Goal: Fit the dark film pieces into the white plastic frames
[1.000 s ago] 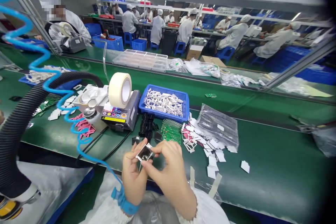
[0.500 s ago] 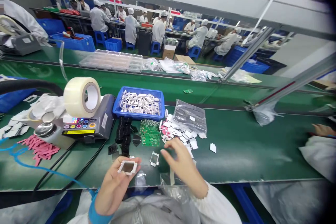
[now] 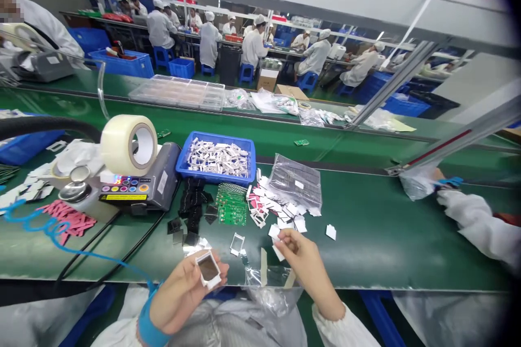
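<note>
My left hand (image 3: 179, 293) is closed around a small white plastic frame with a dark square pane (image 3: 208, 269) in it, tilted upward. Thumb and fingers of my right hand (image 3: 305, 260) pinch a flat white piece (image 3: 279, 252) at the near side of a loose pile of white pieces (image 3: 290, 210). On the bench between my hands lies another white frame (image 3: 236, 252). A clear plastic bag (image 3: 271, 298) with tan strips hangs at the bench edge. Several dark square panes (image 3: 175, 226) are scattered beyond my left hand.
Behind the pile stand a blue tray of white frames (image 3: 220, 180) and a wrapped grey stack (image 3: 295, 181). Green circuit boards (image 3: 232, 206) lie left of the pile. At left sit a tape roll (image 3: 118, 143), a grey machine (image 3: 166, 184) and pink strips (image 3: 69, 217). A co-worker's sleeve (image 3: 472, 217) reaches in from the right.
My right hand has moved right and closed on a white piece. The frame in my left hand has come nearer and turned. At right, the co-worker's arm has reached farther over the bench.
</note>
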A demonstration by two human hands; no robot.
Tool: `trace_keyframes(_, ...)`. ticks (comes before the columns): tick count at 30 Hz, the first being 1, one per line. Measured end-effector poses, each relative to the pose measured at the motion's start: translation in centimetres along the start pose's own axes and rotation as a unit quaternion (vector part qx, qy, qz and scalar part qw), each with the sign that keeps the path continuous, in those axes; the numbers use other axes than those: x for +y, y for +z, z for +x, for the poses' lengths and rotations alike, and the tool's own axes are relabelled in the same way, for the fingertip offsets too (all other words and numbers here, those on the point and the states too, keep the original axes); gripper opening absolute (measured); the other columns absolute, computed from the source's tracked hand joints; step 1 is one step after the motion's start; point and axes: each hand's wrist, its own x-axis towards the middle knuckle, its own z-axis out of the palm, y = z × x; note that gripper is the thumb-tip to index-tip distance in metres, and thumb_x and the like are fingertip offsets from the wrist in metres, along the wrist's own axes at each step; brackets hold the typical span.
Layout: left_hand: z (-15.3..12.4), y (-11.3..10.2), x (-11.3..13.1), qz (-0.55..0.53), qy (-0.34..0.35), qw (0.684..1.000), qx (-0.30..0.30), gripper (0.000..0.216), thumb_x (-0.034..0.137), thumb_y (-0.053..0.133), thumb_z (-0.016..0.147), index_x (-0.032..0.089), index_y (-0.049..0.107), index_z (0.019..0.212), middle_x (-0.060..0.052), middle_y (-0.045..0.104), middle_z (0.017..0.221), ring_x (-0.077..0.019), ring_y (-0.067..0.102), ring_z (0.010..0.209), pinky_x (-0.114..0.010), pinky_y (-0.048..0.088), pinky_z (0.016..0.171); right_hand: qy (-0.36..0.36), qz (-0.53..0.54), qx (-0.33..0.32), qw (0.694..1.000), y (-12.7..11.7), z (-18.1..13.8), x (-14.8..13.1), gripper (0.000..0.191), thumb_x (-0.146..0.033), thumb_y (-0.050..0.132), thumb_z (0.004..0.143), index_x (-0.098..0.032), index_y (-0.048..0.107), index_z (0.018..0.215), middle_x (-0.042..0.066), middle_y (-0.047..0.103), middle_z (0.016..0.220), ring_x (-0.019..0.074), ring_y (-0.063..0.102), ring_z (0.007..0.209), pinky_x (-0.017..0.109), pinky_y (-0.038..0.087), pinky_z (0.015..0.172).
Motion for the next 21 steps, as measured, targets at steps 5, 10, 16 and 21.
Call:
trace_keyframes(5, -0.7, 1.0, 1.0, 0.009, 0.018, 0.999, -0.032, 0.041, 0.044, 0.073, 0.061, 0.018, 0.070, 0.093, -0.014, 0.059, 0.124, -0.0303, 0.052, 0.114, -0.046, 0.035, 0.099, -0.011, 0.259, -0.117, 0.959, 0.5, 0.2, -6.9, 0.026, -0.040, 0.054, 0.081, -0.018, 0.064, 0.093, 0.001, 0.061, 0.065, 0.0128, 0.054, 0.052, 0.024, 0.043, 0.046)
trace_keyframes(10, -2.0, 1.5, 2.3, 0.005, 0.028, 0.997, -0.073, 0.039, 0.045, 0.075, 0.056, 0.016, 0.071, 0.082, -0.012, 0.063, 0.116, -0.0285, 0.053, 0.112, -0.043, 0.032, 0.103, -0.106, 0.286, -0.198, 0.931, 1.7, 0.6, -12.4, 0.013, -0.024, 0.056, 0.079, -0.021, 0.069, 0.083, 0.001, 0.065, 0.067, 0.0127, 0.055, 0.054, 0.025, 0.045, 0.050)
trace_keyframes(16, -3.5, 0.7, 2.9, -0.001, 0.049, 0.999, -0.019, 0.041, 0.043, 0.078, 0.053, 0.016, 0.072, 0.082, -0.005, 0.068, 0.085, -0.0185, 0.061, 0.087, -0.036, 0.037, 0.096, -0.276, 0.188, -0.167, 0.928, 3.2, 1.0, -14.7, 0.016, -0.017, 0.058, 0.081, -0.023, 0.070, 0.090, 0.001, 0.070, 0.077, 0.0165, 0.059, 0.071, 0.032, 0.048, 0.065)
trace_keyframes(21, -3.5, 0.4, 3.0, -0.004, 0.083, 0.996, -0.021, 0.039, 0.043, 0.077, 0.055, 0.012, 0.071, 0.078, -0.004, 0.062, 0.083, -0.0156, 0.057, 0.080, -0.030, 0.041, 0.085, -0.388, 0.141, -0.025, 0.911, 5.3, -0.2, -14.1, 0.024, -0.010, 0.054, 0.084, -0.019, 0.065, 0.103, 0.005, 0.070, 0.094, 0.0172, 0.059, 0.078, 0.033, 0.050, 0.069)
